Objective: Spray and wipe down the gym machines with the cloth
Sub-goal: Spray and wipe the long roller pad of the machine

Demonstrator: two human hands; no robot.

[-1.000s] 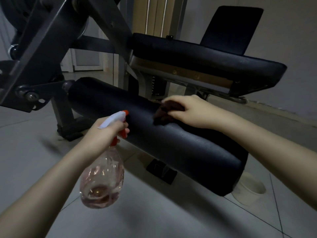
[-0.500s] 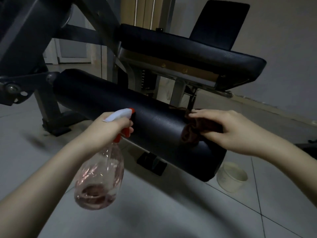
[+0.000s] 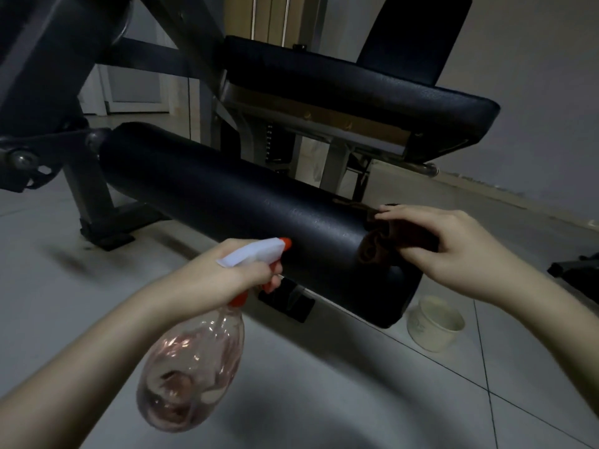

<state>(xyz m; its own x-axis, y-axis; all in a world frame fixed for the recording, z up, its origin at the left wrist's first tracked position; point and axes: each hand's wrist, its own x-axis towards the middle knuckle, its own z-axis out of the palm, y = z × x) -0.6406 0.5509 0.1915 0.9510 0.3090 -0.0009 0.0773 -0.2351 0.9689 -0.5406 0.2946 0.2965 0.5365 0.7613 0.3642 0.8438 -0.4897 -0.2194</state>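
A black padded roller [image 3: 246, 218] of the gym machine runs across the middle of the head view. My right hand [image 3: 453, 251] grips a dark brown cloth [image 3: 379, 241] and holds it against the roller's right end. My left hand [image 3: 220, 277] holds a clear spray bottle [image 3: 191, 371] by its neck, a finger curled round the orange trigger; the white and orange nozzle points at the roller. A little pinkish liquid sits in the bottle's bottom.
A black padded seat [image 3: 356, 89] with a raised back pad [image 3: 415, 37] stands behind the roller. Dark steel frame arms [image 3: 55, 76] fill the upper left. A white paper cup [image 3: 434, 322] sits on the tiled floor under the roller's right end.
My right hand has slid the cloth along the roller from near its middle to its right end. The left hand with the bottle has stayed about where it was.
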